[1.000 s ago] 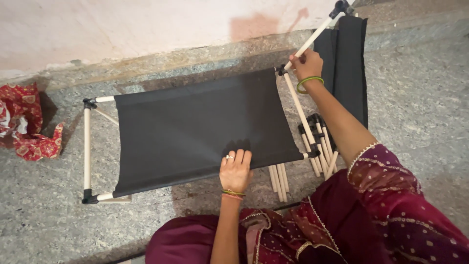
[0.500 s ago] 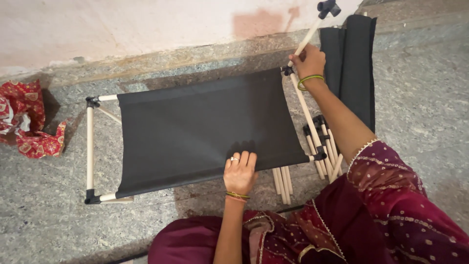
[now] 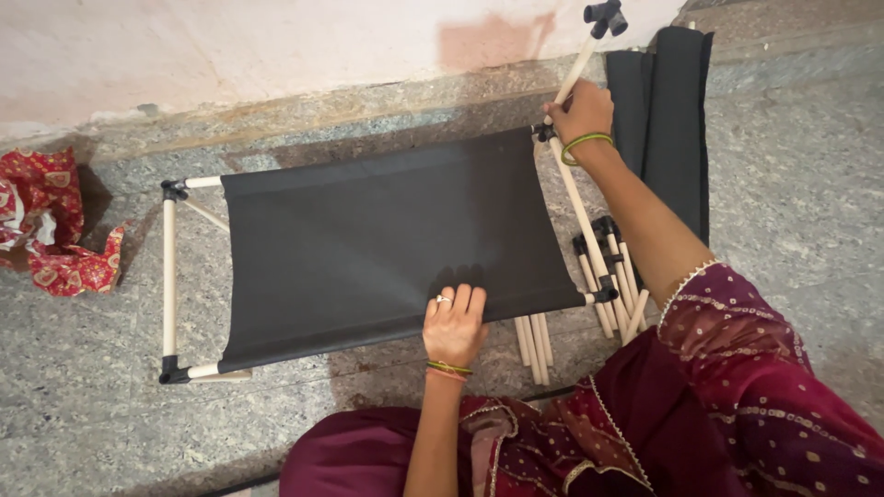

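Note:
A dark grey fabric panel (image 3: pixel 387 239) is stretched on a frame of pale wooden rods with black corner connectors, lying on the stone floor. My left hand (image 3: pixel 456 322) rests flat on the fabric's near edge, fingers apart. My right hand (image 3: pixel 578 110) grips an upright pale rod (image 3: pixel 577 69) at the frame's far right corner; the rod carries a black connector (image 3: pixel 606 16) at its top. A ring shows on the left hand and bangles on both wrists.
Loose pale rods (image 3: pixel 534 345) with black connectors lie by the frame's right side. Folded dark fabric (image 3: pixel 668 120) lies at the upper right. Crumpled red patterned cloth (image 3: pixel 55 230) sits at the left. A pale wall (image 3: pixel 276 46) runs along the back.
The view has shifted slightly. My right hand has stayed on the upright rod at the corner, and my left hand has stayed pressed on the fabric's near edge.

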